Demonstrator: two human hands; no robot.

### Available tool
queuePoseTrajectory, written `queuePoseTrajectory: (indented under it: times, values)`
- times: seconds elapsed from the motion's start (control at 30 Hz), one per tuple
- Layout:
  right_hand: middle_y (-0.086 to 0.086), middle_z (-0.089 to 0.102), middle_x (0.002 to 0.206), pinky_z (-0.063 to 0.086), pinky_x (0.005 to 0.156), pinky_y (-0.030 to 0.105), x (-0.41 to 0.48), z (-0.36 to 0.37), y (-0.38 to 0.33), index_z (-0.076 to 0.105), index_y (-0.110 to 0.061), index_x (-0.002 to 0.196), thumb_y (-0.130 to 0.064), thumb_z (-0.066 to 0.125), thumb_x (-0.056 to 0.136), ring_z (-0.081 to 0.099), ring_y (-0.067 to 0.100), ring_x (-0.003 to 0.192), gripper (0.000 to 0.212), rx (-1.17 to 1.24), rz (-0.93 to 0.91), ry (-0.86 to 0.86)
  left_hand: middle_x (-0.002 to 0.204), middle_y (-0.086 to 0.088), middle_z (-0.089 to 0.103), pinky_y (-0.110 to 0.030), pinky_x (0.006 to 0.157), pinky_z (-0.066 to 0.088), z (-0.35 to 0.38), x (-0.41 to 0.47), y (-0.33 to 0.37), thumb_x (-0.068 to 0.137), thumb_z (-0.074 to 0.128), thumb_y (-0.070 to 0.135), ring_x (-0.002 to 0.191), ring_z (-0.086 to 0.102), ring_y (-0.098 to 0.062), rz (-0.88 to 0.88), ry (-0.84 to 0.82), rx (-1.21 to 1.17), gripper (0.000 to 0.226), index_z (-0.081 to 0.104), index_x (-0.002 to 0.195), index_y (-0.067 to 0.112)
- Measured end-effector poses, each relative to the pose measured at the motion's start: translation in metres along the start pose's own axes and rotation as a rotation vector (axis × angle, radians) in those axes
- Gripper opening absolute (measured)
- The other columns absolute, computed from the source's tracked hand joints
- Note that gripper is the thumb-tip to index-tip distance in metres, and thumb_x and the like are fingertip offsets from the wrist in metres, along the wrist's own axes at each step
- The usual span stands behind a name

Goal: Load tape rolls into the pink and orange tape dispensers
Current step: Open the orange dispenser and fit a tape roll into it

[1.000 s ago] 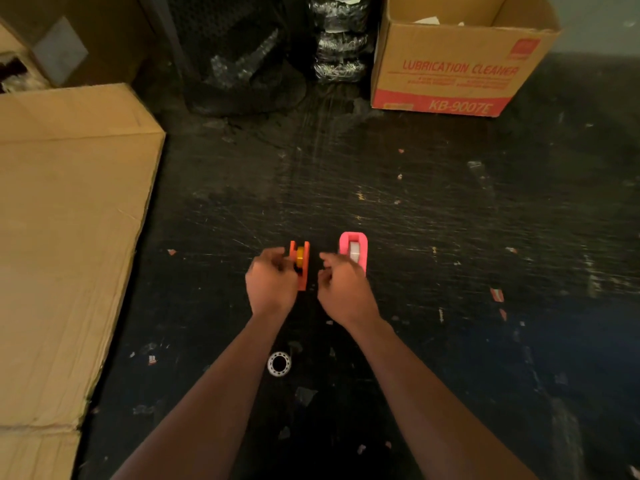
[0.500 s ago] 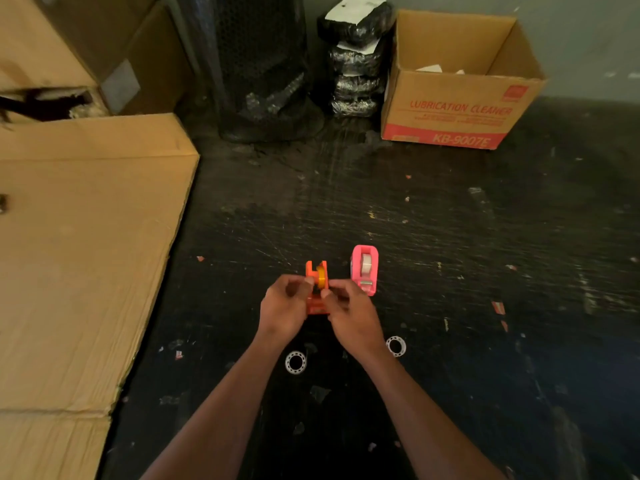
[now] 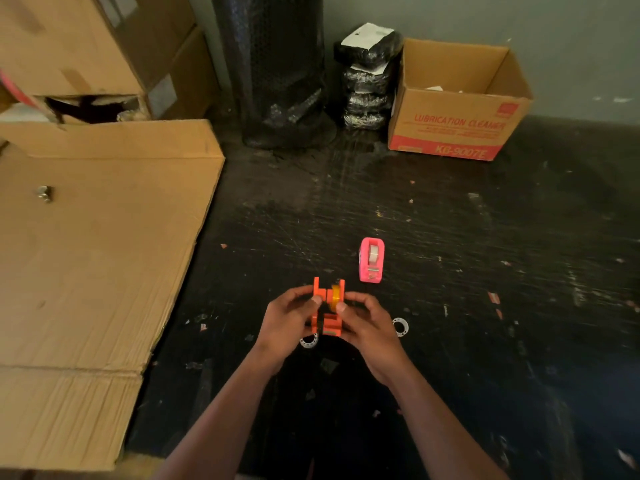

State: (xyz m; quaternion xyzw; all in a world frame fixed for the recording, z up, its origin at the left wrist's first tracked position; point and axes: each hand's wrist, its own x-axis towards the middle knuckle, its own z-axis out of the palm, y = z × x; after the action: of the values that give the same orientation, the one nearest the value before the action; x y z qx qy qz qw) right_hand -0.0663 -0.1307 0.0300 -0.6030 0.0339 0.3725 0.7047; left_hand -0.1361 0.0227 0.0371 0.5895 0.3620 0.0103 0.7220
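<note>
Orange dispenser (image 3: 327, 306): held above the desk (image 3: 450, 237), left hand (image 3: 287, 323) and right hand (image 3: 369, 327) both clasping it, yellow roll (image 3: 334, 296) between its sides. Pink dispenser (image 3: 371, 259): loaded, standing just beyond. Risk: roll seated crooked could pop out when squeezed.

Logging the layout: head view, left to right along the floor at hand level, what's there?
flattened cardboard → white ring → left hand → orange dispenser, held in both hands → right hand → second white ring. The pink dispenser stands farther back, so it is left out of the order.
</note>
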Motion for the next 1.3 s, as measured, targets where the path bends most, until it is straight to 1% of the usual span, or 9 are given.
queuePoseTrajectory:
  times: [0.2, 0.37, 0.6, 0.7, 0.8, 0.87, 0.97, 1.1, 1.3]
  values:
    - [0.008, 0.079, 0.117, 0.064, 0.089, 0.041, 0.0, 0.001, 0.005, 0.068, -0.017, 0.123, -0.014, 0.07, 0.098, 0.079, 0.022, 0.105, 0.026, 0.071, 0.072, 0.071, 0.109, 0.006, 0.075, -0.043, 0.085, 0.064, -0.026, 0.018, -0.013, 0.09, 0.078, 0.038, 0.101, 0.072, -0.014, 0.106, 0.25, 0.411, 0.034, 0.07, 0.122, 0.028]
    - [0.005, 0.08, 0.115, 0.062, 0.096, 0.046, 0.001, -0.002, 0.01, 0.07, -0.019, 0.121, -0.016, 0.072, 0.096, 0.079, 0.02, 0.105, 0.026, 0.073, 0.104, 0.105, 0.11, 0.001, 0.073, -0.043, 0.089, 0.06, -0.037, 0.041, -0.037, 0.089, 0.079, 0.035, 0.097, 0.069, -0.018, -0.011, 0.36, 0.613, 0.032, 0.067, 0.116, 0.022]
    - [0.0, 0.081, 0.115, 0.064, 0.086, 0.04, 0.003, -0.009, 0.008, 0.069, -0.017, 0.124, -0.014, 0.071, 0.096, 0.079, 0.019, 0.104, 0.028, 0.007, 0.079, 0.081, 0.142, -0.011, 0.053, -0.043, 0.105, 0.048, -0.025, 0.038, -0.035, 0.094, 0.07, 0.046, 0.132, 0.05, -0.033, 0.064, 0.433, 0.842, 0.047, 0.062, 0.134, 0.023]
    - [0.004, 0.081, 0.114, 0.065, 0.082, 0.038, 0.002, -0.009, 0.008, 0.067, -0.013, 0.126, -0.011, 0.07, 0.097, 0.079, 0.022, 0.104, 0.029, -0.008, 0.051, 0.06, 0.134, -0.003, 0.066, -0.023, 0.096, 0.048, -0.005, 0.028, -0.012, 0.099, 0.063, 0.044, 0.118, 0.061, -0.014, 0.169, 0.233, 0.56, 0.039, 0.065, 0.132, 0.023]
    - [0.013, 0.08, 0.114, 0.066, 0.079, 0.038, 0.0, -0.011, 0.008, 0.066, -0.011, 0.125, -0.008, 0.07, 0.096, 0.079, 0.026, 0.104, 0.029, 0.012, 0.025, 0.045, 0.126, -0.002, 0.073, -0.043, 0.106, 0.055, 0.014, 0.021, 0.008, 0.1, 0.064, 0.04, 0.118, 0.068, -0.018, -0.022, -0.136, 0.257, 0.031, 0.068, 0.128, 0.026]
    - [0.011, 0.08, 0.112, 0.065, 0.083, 0.04, -0.002, -0.012, 0.008, 0.066, -0.012, 0.124, -0.008, 0.07, 0.096, 0.078, 0.026, 0.106, 0.028, 0.005, 0.012, 0.038, 0.124, -0.007, 0.075, -0.048, 0.106, 0.056, 0.018, 0.017, 0.012, 0.103, 0.063, 0.028, 0.117, 0.072, -0.022, -0.052, -0.216, 0.19, 0.032, 0.066, 0.133, 0.019]
    - [0.009, 0.08, 0.114, 0.063, 0.094, 0.048, -0.006, -0.014, 0.008, 0.067, -0.014, 0.125, -0.01, 0.071, 0.096, 0.077, 0.025, 0.109, 0.03, -0.027, 0.015, 0.037, 0.125, -0.008, 0.074, -0.046, 0.105, 0.057, 0.018, 0.011, 0.009, 0.102, 0.064, 0.02, 0.118, 0.071, -0.022, -0.029, -0.193, 0.156, 0.034, 0.065, 0.135, 0.015]
    - [0.01, 0.078, 0.118, 0.064, 0.089, 0.044, -0.009, -0.017, 0.01, 0.066, -0.016, 0.125, -0.01, 0.072, 0.096, 0.078, 0.023, 0.106, 0.03, -0.001, 0.028, 0.064, 0.122, -0.003, 0.073, -0.04, 0.1, 0.058, 0.007, 0.006, -0.003, 0.1, 0.067, 0.021, 0.115, 0.07, -0.019, 0.029, -0.056, 0.171, 0.034, 0.067, 0.134, 0.017]
    - [0.006, 0.079, 0.115, 0.065, 0.079, 0.034, -0.011, -0.019, 0.013, 0.067, -0.02, 0.121, -0.011, 0.071, 0.097, 0.079, 0.019, 0.102, 0.026, -0.052, 0.046, 0.104, 0.108, 0.011, 0.076, -0.022, 0.089, 0.056, -0.012, -0.027, -0.06, 0.091, 0.078, 0.021, 0.1, 0.07, -0.002, 0.207, 0.149, 0.729, 0.029, 0.073, 0.118, 0.027]
